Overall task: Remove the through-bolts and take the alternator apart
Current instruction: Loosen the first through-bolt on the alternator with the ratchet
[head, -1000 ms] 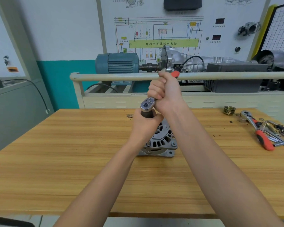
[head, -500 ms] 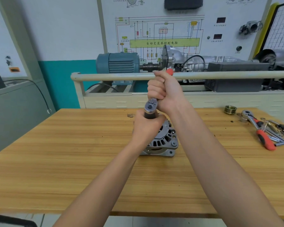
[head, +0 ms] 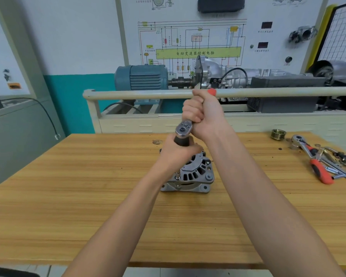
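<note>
A grey alternator stands on the wooden table near its middle, vented housing facing up. A dark socket rises from its top, with a ratchet wrench seated on it. My left hand wraps the socket just above the housing and hides part of the alternator. My right hand grips the ratchet's handle, whose red end pokes out above the fist. A bolt head shows on the housing's front left.
At the table's right lie a brass-coloured pulley, a second red-handled ratchet and several loose tools and parts. Behind the table runs a cream rail with a blue motor and gearbox rig beyond.
My right hand swung the ratchet handle a little left and back to the right. My left hand stayed on the socket; the alternator did not move.
</note>
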Demonstrator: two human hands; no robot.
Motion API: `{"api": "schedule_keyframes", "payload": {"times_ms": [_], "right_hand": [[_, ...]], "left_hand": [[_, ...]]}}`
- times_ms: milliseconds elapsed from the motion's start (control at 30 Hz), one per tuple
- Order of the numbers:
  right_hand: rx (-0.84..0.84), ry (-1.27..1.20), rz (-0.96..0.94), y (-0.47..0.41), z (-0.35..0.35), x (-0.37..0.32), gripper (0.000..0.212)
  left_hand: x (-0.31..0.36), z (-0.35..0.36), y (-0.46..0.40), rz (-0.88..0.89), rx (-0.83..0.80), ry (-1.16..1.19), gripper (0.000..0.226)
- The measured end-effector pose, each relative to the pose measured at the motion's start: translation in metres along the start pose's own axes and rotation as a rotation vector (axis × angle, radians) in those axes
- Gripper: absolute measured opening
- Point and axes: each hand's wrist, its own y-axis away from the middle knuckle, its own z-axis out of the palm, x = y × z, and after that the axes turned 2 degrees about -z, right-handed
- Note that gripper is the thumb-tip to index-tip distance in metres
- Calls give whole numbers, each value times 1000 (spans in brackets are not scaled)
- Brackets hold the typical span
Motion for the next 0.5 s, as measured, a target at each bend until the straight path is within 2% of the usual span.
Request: {"api": "schedule_keyframes", "payload": {"times_ms": [67,133,200,300,367,400,500], "right_hand": [[-133,100,206,0,0,-1,54],[-192,155,302,0,1,2,55],[-142,124,251,0,4,6,55],[52,-12,-47,-2,6,9,50],[96,-49,-147,-2,5,9,46],[81,-45,-129,-1,4,8,46],[-50,45,98,1,2,4,52]], "left_hand": [[4,-10,6,47,-272,-124,32],[5,-14,9,70,-369,-163,34],[2,-10,8,65,-242,-59,41],[1,4,4,8,131,144,43],[1,5,2,-6,194,155,41],[1,2,2,10,133,105,40],[3,-16,4,86,-261,-58,34]]}}
